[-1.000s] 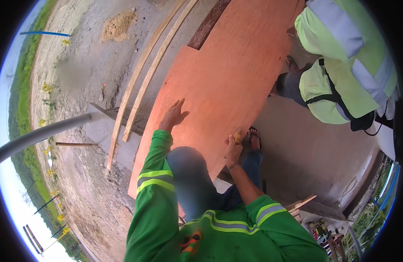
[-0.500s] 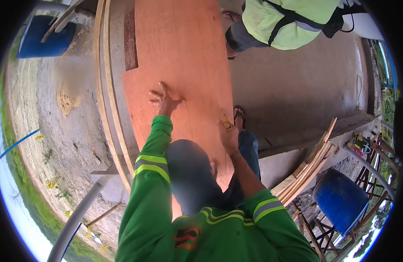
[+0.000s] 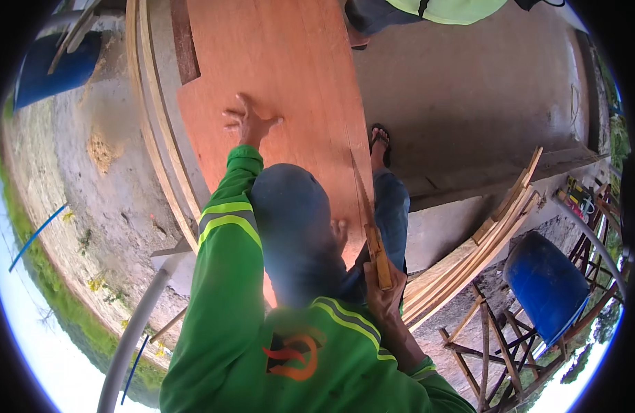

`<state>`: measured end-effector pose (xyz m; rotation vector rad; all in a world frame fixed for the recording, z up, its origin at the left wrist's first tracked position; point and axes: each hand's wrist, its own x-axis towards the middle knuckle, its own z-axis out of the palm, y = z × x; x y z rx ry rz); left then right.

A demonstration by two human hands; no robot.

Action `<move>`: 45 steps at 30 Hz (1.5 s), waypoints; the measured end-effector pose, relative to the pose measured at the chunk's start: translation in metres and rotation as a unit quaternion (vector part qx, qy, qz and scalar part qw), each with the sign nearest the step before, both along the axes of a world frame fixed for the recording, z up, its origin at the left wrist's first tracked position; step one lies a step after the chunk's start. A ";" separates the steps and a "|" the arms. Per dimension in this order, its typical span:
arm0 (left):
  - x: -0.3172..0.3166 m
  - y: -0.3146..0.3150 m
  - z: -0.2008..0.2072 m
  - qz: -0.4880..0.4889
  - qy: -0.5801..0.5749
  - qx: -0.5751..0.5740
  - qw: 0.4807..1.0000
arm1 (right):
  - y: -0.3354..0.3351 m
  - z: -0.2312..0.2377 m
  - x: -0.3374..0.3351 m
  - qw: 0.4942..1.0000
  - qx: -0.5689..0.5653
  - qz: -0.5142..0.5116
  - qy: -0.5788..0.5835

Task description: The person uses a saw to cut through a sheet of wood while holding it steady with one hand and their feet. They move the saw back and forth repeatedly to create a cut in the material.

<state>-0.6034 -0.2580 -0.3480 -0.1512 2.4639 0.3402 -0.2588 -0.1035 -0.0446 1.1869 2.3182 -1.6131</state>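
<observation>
Head view shows the left hand (image 3: 249, 124) spread flat on the plywood sheet (image 3: 283, 89), near its left edge. The right hand (image 3: 383, 289) is clamped on a handsaw (image 3: 369, 220) at the sheet's right edge. Open concrete slab (image 3: 482, 89) lies right; timber strips (image 3: 489, 234) and a blue drum (image 3: 548, 286) crowd the near right.

My blurred head (image 3: 290, 234) hides the near end of the plywood sheet (image 3: 276, 82), whose far end runs off the frame at twelve o'clock. My right hand (image 3: 383, 292) covers the lower handle of the wooden-handled saw (image 3: 376, 251). A co-worker in a yellow-green vest (image 3: 441, 8) is cut off at one o'clock.
</observation>
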 end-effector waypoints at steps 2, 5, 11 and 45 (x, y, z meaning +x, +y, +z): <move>-0.001 -0.001 0.000 -0.004 0.003 -0.023 1.000 | 0.001 -0.012 -0.005 0.998 0.040 0.029 0.029; 0.007 0.016 0.011 0.025 -0.037 0.014 0.999 | 0.007 -0.060 -0.030 0.998 -0.002 -0.055 0.016; 0.003 0.002 0.010 0.049 -0.032 0.016 0.998 | 0.013 -0.030 -0.059 0.988 -0.115 -0.099 0.027; 0.166 0.070 0.335 -0.180 0.001 0.532 0.827 | 0.065 0.042 -0.066 0.973 -0.189 0.099 0.093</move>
